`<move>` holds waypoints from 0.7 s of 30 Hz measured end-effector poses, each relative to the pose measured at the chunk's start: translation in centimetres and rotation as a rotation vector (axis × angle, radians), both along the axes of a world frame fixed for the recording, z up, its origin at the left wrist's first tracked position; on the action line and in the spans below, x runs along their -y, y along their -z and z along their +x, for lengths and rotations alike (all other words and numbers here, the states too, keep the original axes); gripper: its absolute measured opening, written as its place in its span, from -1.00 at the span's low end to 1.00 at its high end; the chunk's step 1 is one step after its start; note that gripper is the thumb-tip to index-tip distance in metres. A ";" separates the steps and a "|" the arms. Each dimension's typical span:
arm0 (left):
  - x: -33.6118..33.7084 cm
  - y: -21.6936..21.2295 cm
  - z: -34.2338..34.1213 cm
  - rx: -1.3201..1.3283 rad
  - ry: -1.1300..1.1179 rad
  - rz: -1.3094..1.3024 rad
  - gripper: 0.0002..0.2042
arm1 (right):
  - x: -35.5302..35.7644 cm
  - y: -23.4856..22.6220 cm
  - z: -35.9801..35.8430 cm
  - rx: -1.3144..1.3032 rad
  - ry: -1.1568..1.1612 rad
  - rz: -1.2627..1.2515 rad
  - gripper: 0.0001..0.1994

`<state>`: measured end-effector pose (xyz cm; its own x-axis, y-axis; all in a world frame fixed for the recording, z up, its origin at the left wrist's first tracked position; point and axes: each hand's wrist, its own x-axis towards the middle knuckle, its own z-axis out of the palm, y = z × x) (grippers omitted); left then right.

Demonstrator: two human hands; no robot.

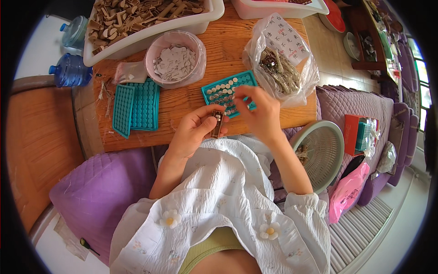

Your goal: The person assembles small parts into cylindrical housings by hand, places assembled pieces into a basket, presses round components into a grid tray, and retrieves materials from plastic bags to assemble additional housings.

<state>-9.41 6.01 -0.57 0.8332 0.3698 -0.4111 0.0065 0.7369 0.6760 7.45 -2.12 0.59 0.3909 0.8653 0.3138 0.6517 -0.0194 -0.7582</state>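
Observation:
My left hand (190,130) is closed around a small brown rectangular piece (216,129), held upright between thumb and fingers above my lap, near the table edge. Small pale and silvery parts show on the piece's face. To its right, my right hand (260,109) is raised over a teal tray (246,77) with round cells. Thumb and index finger are bent together in a pinch; whatever may be between them is too small to make out. Rows of white and silvery round pieces (222,86) fill part of the tray, and my right hand hides its right side.
More teal trays (145,105) lie at the left of the wooden table (182,119). Behind stand a pink tub (200,52) of white pieces and a white bin (207,16) of brown pieces. A clear bag (301,86) of cords sits right, above a grey-green basket (335,150).

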 end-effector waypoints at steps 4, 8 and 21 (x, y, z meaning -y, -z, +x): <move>0.7 0.3 0.4 0.076 -0.027 0.012 -0.70 | 0.7 -1.2 -2.3 0.028 -0.062 0.178 -0.77; 0.9 -0.5 0.8 0.095 -0.013 0.064 -0.70 | 1.5 -0.9 -2.7 0.062 -0.078 0.209 -0.73; 2.3 -2.9 2.0 -0.009 0.022 0.364 -0.69 | 3.3 0.6 -3.9 0.060 0.142 0.422 -0.73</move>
<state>-7.42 3.74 2.29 0.8396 0.4751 -0.2634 0.0269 0.4479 0.8937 3.54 -5.47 -0.05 0.4673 0.5952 0.6537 0.7078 0.1911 -0.6800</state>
